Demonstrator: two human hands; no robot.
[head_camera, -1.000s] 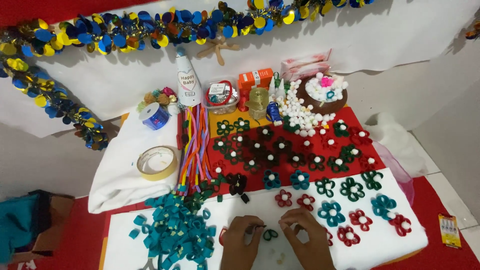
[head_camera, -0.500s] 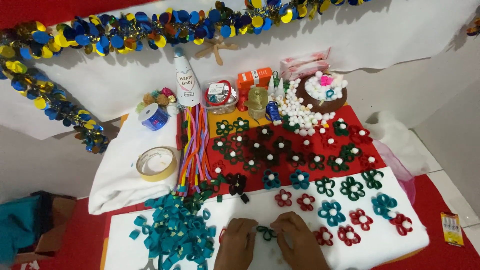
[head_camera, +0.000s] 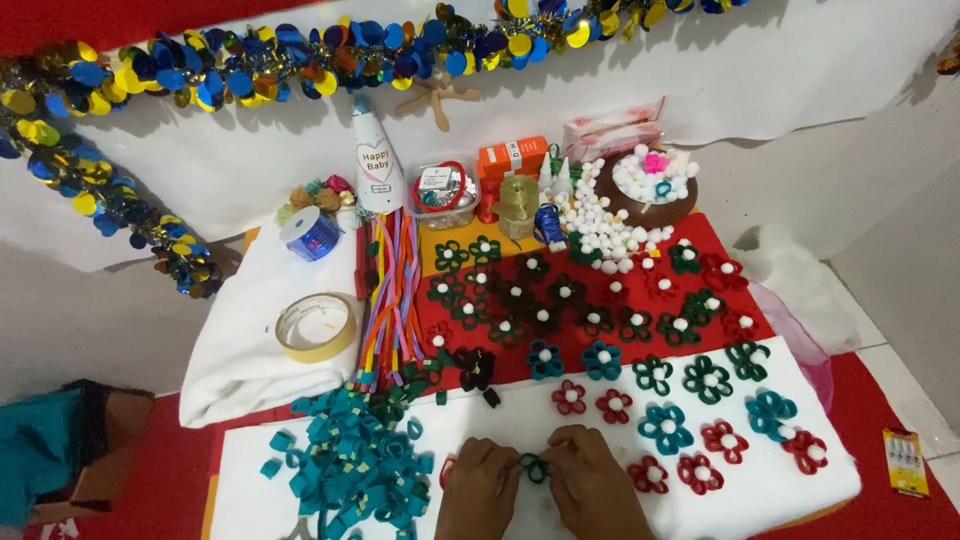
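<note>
Our left hand (head_camera: 478, 487) and right hand (head_camera: 590, 482) met at 6 o'clock, fingers of both pinching 1 green pipe-cleaner flower (head_camera: 534, 468) on the white sheet (head_camera: 760, 500); teal loops (head_camera: 350, 460) lay at 9 o'clock.

We hold one green loop flower (head_camera: 534, 467) between left hand (head_camera: 478, 488) and right hand (head_camera: 596, 484) on white cloth (head_camera: 560, 430); teal loops (head_camera: 352, 462) left, finished flowers (head_camera: 664, 428) right, tape roll (head_camera: 316, 326) beyond.
</note>
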